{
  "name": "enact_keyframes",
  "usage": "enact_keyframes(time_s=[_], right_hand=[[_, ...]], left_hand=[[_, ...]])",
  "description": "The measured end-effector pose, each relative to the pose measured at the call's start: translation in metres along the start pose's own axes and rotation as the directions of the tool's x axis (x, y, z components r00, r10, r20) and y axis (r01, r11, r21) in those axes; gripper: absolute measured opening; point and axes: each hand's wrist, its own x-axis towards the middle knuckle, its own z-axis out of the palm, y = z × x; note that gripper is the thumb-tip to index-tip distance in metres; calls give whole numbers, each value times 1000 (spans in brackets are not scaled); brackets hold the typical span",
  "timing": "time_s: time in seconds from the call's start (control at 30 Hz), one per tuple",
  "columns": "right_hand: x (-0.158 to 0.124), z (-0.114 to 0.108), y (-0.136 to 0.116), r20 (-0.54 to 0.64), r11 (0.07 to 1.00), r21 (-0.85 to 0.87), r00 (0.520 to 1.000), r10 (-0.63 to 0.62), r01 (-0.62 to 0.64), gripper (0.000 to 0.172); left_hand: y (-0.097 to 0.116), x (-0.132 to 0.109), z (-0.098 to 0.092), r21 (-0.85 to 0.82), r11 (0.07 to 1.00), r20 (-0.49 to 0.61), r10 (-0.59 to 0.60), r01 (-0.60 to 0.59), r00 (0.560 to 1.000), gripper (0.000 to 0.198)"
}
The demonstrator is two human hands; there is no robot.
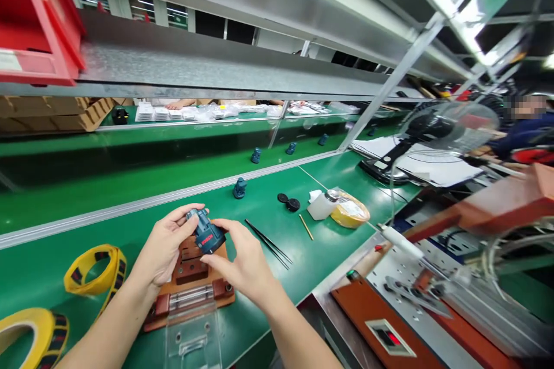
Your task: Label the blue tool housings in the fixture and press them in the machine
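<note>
A dark blue plastic tool housing [208, 236] with red BOSCH lettering is held in front of me, above the fixture. My left hand [167, 242] grips its upper left part, thumb on the near face and fingers behind. On the right side, my right hand [246, 262] has its index finger and thumb around the wider end of the housing. Below both hands lies a brown jig [190, 271] with a clear hinged plate [194, 337] at its near end. Part of the jig is hidden by the hands.
Black tweezers [270, 245], a thin stick [306, 227], black round caps [293, 204], a white bottle [322, 206] and a tape roll [350, 213] lie to the right. Yellow label rolls [86, 271] are left. Another blue housing [239, 188] stands ahead; a machine [389, 311] borders the right.
</note>
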Motion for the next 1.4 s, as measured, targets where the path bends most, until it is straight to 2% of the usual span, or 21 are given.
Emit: enact_keyframes(time_s=[0.13,0.3,0.47,0.63,0.8,0.9,0.97,1.0,1.03,1.1,1.2,1.3,1.4], right_hand=[[-7,-11,0,13,978,150,989,148,-148,49],[-9,-14,1,69,907,373,981,183,-195,33],[-6,-5,3,71,831,494,965,254,-255,32],[-4,8,5,135,639,696,934,330,-327,37],[-1,11,-4,190,485,783,893,408,-389,44],[0,13,-12,320,303,830,844,430,-469,49],[-2,16,-15,453,193,812,802,389,-551,55],[-3,19,-15,506,167,791,782,364,-589,59],[-5,21,-15,538,168,770,767,350,-616,63],[-10,24,-12,524,247,738,765,376,-627,65],[-17,25,-7,425,478,658,811,403,-582,61],[-20,22,-4,362,695,528,870,335,-488,53],[-19,21,-2,284,822,420,916,283,-384,42]], left_hand=[[2,-2,18,-39,998,0,42,-42,999,44],[-3,-4,25,-18,998,21,56,-56,998,41],[-4,-9,27,-22,996,42,89,-88,995,37],[-3,-11,27,-28,992,75,122,-120,990,35],[-5,-8,26,-23,994,84,105,-103,991,35],[-9,-5,28,-23,992,84,127,-126,988,32],[-13,-3,30,-19,984,68,176,-175,982,27],[-15,-2,31,-8,980,50,197,-197,979,27],[-17,-1,32,15,979,27,205,-205,978,28],[-19,-1,33,94,979,-29,184,-180,983,31],[-19,-4,32,274,952,-93,170,-139,981,32],[-16,-8,34,476,864,-116,243,-161,963,30],[-14,-12,38,659,727,-148,376,-193,915,27]])
